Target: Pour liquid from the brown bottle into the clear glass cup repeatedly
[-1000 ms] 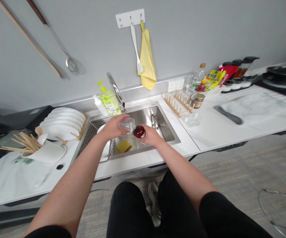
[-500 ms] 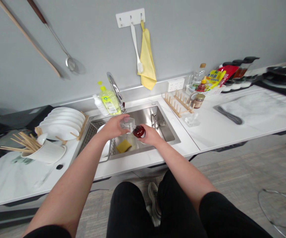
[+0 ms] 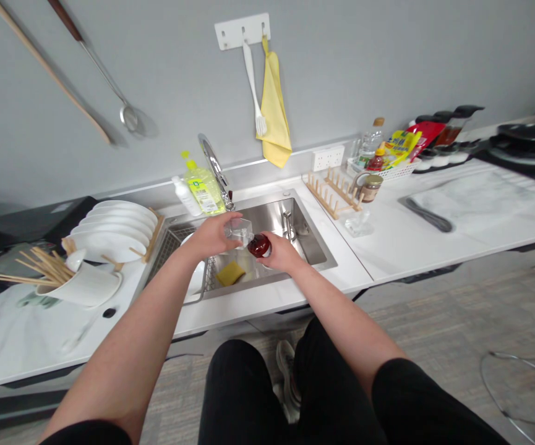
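Over the sink (image 3: 316, 247), my left hand (image 3: 212, 237) is closed around a clear, see-through container (image 3: 239, 231). My right hand (image 3: 282, 253) grips a dark red bottle (image 3: 260, 245) with a pale label edge. The bottle lies tilted, its neck end at the mouth of the clear container. Whether anything flows between them is too small to make out. Below the hands, a yellow sponge (image 3: 231, 273) rests in the sink. A white dish (image 3: 196, 279), partly hidden by my left arm, sits in the wire drying basket (image 3: 169, 246).
Behind the sink stand a faucet (image 3: 214, 162) and a soap bottle (image 3: 205, 188). White plates (image 3: 114, 225) and a chopstick holder (image 3: 84, 285) are at left. A wooden rack (image 3: 329, 196), a glass dish (image 3: 359, 224), a jar (image 3: 371, 188) and a condiment basket (image 3: 394, 172) are at right.
The whole view has shifted very slightly. Both hands keep their hold, with the bottle and the clear container in nearly the same position.
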`<state>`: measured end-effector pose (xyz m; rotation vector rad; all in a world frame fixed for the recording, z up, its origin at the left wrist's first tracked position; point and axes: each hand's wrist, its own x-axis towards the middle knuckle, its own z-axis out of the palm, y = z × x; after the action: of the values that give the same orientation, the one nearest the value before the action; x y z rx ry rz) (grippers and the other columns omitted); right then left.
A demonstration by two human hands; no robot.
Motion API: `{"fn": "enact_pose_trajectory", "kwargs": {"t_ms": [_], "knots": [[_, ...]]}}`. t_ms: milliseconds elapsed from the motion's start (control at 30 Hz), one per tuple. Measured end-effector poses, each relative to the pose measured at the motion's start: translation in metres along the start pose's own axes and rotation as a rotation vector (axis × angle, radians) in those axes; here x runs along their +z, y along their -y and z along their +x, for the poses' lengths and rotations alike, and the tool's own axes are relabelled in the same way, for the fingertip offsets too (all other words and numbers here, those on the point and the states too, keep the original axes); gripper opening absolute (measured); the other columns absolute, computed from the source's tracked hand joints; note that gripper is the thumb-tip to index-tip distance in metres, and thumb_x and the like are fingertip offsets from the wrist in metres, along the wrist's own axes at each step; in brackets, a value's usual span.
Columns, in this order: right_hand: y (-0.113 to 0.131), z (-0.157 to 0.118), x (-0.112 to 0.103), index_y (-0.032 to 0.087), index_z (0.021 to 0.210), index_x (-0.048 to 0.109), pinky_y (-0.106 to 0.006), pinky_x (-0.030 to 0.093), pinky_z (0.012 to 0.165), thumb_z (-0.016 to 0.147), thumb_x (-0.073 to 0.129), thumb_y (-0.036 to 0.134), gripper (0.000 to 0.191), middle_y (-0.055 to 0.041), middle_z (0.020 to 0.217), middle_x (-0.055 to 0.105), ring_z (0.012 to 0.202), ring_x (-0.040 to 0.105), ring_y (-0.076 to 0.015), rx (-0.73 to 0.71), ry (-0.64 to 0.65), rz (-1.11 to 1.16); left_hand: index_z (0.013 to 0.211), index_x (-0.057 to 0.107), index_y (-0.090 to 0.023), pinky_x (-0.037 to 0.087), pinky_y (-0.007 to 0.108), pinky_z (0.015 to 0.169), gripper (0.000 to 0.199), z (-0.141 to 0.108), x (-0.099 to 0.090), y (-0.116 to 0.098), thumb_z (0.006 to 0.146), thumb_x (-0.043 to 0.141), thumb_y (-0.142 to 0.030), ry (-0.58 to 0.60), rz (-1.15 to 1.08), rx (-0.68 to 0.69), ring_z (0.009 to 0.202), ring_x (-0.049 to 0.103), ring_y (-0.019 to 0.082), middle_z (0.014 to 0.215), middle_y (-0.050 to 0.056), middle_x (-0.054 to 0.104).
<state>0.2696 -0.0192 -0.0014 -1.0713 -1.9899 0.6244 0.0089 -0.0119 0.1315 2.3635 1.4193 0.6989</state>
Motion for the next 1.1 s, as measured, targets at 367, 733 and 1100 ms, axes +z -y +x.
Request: {"fn": "enact_pose_trajectory", "kwargs": {"t_ms": [367, 733, 1100], "knots": [[-0.002, 0.0, 0.001, 0.028, 0.145, 0.066, -0.046, 0.061, 0.104, 0.074, 0.097, 0.03, 0.077, -0.0088, 0.137, 0.081, 0.122, 0.079, -0.0342, 0.003, -0.002, 0.008, 0.147, 0.073, -0.023, 0.06, 0.053, 0.112, 0.082, 0.003, -0.005, -0.007, 0.071, 0.093, -0.043, 0.026, 0.028, 0.009, 0.118, 0.078, 0.036, 0.131, 0.011, 0.083], [-0.001, 0.0, 0.0, 0.028, 0.146, 0.066, -0.048, 0.061, 0.107, 0.074, 0.098, 0.028, 0.079, -0.0099, 0.138, 0.08, 0.124, 0.078, -0.0354, 0.003, -0.013, 0.025, 0.147, 0.073, -0.023, 0.061, 0.051, 0.11, 0.083, 0.005, -0.006, -0.008, 0.07, 0.095, -0.045, 0.031, 0.028, 0.007, 0.116, 0.078, 0.036, 0.129, 0.01, 0.083], [-0.002, -0.001, 0.001, 0.027, 0.146, 0.065, -0.048, 0.061, 0.108, 0.073, 0.099, 0.03, 0.081, -0.0109, 0.139, 0.08, 0.125, 0.079, -0.0353, -0.001, -0.042, 0.046, 0.149, 0.072, -0.022, 0.06, 0.05, 0.109, 0.084, 0.01, -0.009, -0.016, 0.071, 0.094, -0.045, 0.048, 0.062, 0.016, 0.118, 0.078, 0.037, 0.13, 0.011, 0.083]]}}
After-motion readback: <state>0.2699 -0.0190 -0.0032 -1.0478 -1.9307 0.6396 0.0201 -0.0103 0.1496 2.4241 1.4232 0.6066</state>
